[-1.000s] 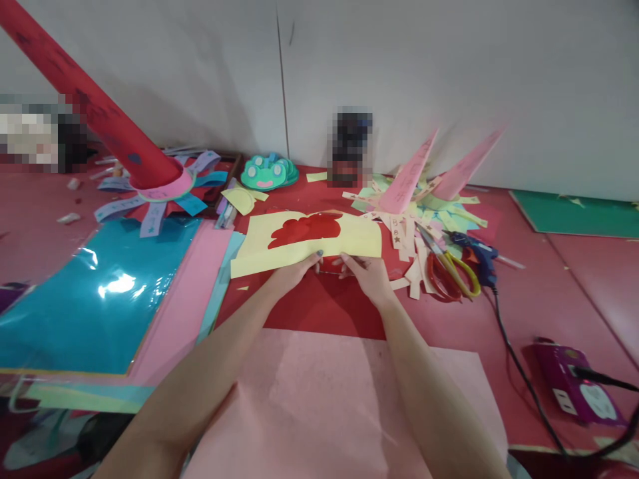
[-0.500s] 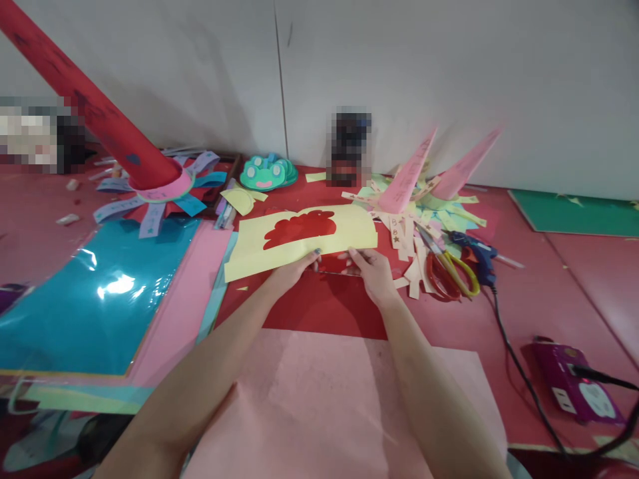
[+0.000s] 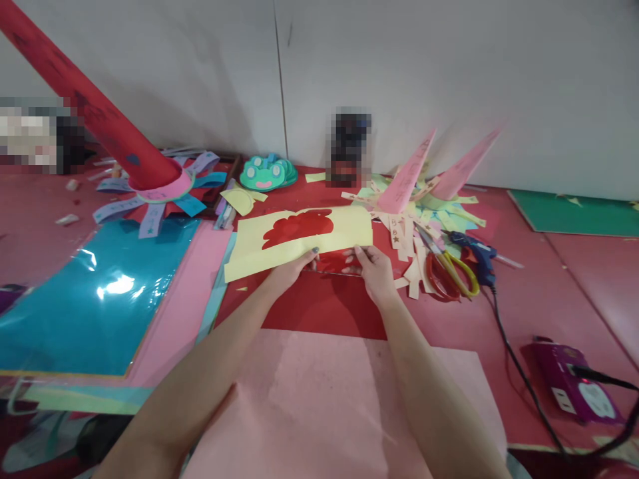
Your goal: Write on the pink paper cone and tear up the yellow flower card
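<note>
A sheet of yellow paper (image 3: 249, 234) is held up at a slant over a red sheet (image 3: 319, 309). On the yellow paper is a cloud-shaped red area (image 3: 299, 228); whether it is a cut-out opening or a red piece I cannot tell. Its near edge is pinched by my left hand (image 3: 298, 265), thumb on top and the fingers partly hidden beneath. Further right, my right hand (image 3: 374, 267) grips the same edge near the corner between thumb and fingers. Pink paper (image 3: 319, 392) lies nearest to me, under my forearms.
Right of my hands lie scissors (image 3: 452, 276), paper strips (image 3: 394, 243), a blue glue gun (image 3: 476, 253) with a cord, and pink cones (image 3: 407, 176). A purple power socket (image 3: 574, 382) sits at right. Leftward are a red cone (image 3: 110, 126), a shiny blue pack (image 3: 110, 293) and green frog cut-outs (image 3: 267, 176).
The yellow paper's right end has drawn slightly left and curves more. My right thumb has shifted a little along the edge; my left hand has barely moved.
</note>
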`<state>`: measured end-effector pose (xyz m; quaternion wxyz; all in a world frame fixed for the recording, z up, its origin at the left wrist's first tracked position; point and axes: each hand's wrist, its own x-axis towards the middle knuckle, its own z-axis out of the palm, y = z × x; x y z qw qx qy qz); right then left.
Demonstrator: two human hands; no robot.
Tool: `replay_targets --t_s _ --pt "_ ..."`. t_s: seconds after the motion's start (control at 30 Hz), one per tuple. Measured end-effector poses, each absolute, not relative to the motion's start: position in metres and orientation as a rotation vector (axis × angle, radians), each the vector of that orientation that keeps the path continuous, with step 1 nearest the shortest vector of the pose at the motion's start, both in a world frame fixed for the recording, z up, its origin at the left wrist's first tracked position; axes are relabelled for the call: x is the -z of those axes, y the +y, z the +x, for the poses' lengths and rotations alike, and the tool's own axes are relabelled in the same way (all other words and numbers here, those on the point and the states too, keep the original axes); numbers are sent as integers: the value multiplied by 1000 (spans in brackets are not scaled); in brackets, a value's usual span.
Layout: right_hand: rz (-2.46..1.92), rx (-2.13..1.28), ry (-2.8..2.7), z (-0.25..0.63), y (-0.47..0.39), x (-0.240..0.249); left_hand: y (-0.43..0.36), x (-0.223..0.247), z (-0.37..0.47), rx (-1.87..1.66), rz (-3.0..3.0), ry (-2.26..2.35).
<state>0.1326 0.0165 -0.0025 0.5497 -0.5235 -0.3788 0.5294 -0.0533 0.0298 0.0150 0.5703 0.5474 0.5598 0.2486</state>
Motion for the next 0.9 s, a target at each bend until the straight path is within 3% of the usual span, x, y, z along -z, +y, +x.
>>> replay_targets --t_s 0.9 --pt "-1240 -1171 -883 138 17 4 29 -30 -53 -579 1269 1288"
